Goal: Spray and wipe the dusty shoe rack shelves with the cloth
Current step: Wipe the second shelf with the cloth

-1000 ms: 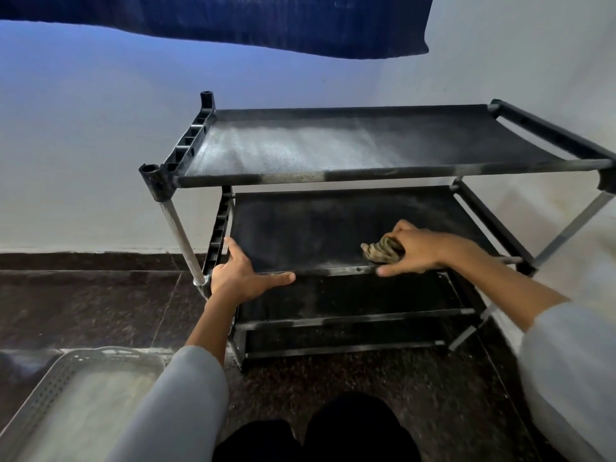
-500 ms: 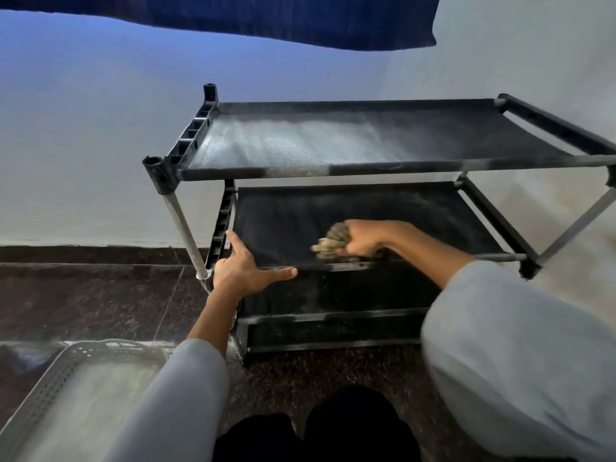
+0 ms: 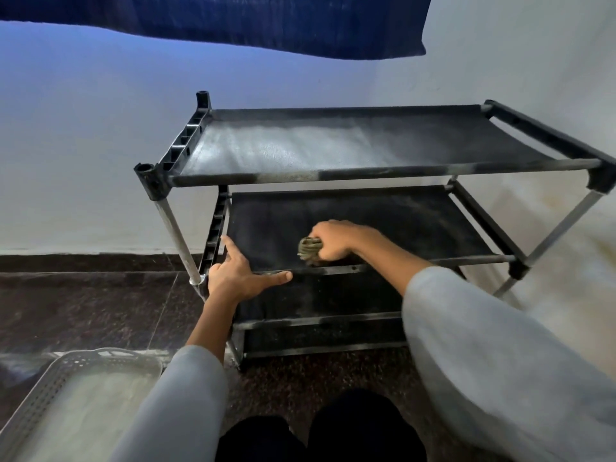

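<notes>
A black shoe rack (image 3: 383, 173) with several fabric shelves stands against the white wall. Pale dust streaks cover its top shelf (image 3: 300, 145). My right hand (image 3: 333, 240) grips a bunched olive-grey cloth (image 3: 308, 250) and presses it on the second shelf (image 3: 416, 225), near the front rail. My left hand (image 3: 238, 276) rests on that shelf's front left corner, index finger stretched along the side frame and thumb lying along the front rail. No spray bottle is in view.
A grey perforated plastic basket (image 3: 50, 395) sits on the dark speckled floor at the lower left. A dark blue fabric (image 3: 233, 18) hangs across the top of the view. My dark-clothed knees (image 3: 320, 431) are just in front of the rack.
My right hand has slid the cloth leftward along the second shelf, from right of centre toward the middle. My left hand has stayed on the front left corner.
</notes>
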